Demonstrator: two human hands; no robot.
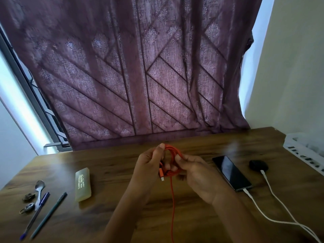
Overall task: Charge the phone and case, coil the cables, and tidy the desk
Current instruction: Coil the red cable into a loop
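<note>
Well, phone and case sit plugged in at right of desk. My left hand and right hand, close together above mid-desk, grip orange cable coil; tail hangs uncoiled. 2 pens, spoon untidied.

head cam looks fwd and down, close over desk.

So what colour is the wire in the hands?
The wire is orange; the head view shows it best.
</note>
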